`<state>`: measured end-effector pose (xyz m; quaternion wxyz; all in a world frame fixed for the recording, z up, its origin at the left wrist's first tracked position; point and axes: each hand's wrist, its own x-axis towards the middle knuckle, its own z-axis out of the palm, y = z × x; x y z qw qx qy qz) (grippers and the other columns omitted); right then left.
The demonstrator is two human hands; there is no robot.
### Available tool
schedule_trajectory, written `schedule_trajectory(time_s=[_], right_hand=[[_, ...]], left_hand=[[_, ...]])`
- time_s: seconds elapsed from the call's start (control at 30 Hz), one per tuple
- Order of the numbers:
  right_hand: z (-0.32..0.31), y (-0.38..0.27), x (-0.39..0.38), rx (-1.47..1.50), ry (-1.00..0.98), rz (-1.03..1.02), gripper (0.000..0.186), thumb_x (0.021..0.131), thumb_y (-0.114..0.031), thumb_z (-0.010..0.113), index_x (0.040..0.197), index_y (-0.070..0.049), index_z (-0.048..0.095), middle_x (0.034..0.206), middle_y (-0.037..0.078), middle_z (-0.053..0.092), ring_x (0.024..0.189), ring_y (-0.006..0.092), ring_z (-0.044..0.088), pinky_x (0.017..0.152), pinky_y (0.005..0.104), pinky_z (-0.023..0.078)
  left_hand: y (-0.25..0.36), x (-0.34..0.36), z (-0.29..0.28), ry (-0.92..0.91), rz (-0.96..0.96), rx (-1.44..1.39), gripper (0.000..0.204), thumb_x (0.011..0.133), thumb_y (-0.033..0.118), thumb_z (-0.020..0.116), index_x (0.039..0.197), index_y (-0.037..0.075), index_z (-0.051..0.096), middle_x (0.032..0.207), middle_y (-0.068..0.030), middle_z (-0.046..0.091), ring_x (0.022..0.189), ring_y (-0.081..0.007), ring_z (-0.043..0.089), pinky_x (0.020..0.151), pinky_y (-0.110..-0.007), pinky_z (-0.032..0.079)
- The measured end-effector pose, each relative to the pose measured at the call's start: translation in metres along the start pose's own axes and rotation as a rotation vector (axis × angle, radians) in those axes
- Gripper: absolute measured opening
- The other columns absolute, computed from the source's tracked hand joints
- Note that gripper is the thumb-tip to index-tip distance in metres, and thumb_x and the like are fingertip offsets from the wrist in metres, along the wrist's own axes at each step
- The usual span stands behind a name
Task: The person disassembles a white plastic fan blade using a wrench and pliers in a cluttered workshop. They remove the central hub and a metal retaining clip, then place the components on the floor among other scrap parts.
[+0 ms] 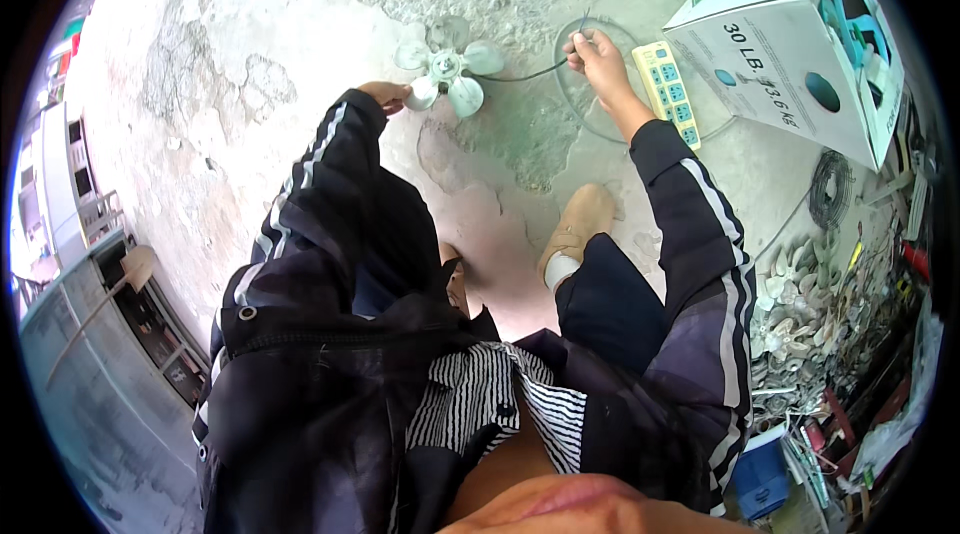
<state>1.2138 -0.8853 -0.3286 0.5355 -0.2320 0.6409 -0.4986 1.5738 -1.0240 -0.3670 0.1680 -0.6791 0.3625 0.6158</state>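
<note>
A small fan with several pale, petal-like blades [466, 97] and a round hub stands over the worn concrete floor ahead of me. My left hand [386, 96] is at its lower left blade, the fingers closed on the blade's edge; the thumb side is partly hidden. From the fan's right side a black cable [530, 77] runs toward my right hand [597, 64]. That hand is closed in a pinch on the cable near its end, with thin wire tips sticking up above the fingers. Just right of it lies a cream power strip [668, 94] with several blue-green sockets.
A white cardboard box [775, 54] holding blue-green items stands at the far right. Below it lie a coil of dark wire [831, 189] and a heap of pale scraps [795, 309]. A blue container [762, 479] sits lower right. A long-handled shovel [138, 267] leans at the left.
</note>
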Motion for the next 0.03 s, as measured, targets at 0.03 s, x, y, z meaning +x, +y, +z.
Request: schedule_trajectory(time_s=[0.03], right_hand=[[0.0023, -0.0020, -0.0018, -0.023, -0.012, -0.006, 0.020, 0.095, -0.023, 0.054, 0.101, -0.004, 0.057, 0.089, 0.005, 0.063, 0.078, 0.0102, 0.058, 0.072, 0.0245, 0.051]], left_hand=[[-0.0033, -0.0117, -0.0015, -0.037, 0.058, -0.082, 0.038, 0.081, 0.039, 0.070, 0.112, 0.019, 0.060, 0.121, 0.0004, 0.059, 0.122, -0.0149, 0.046, 0.101, -0.042, 0.029]])
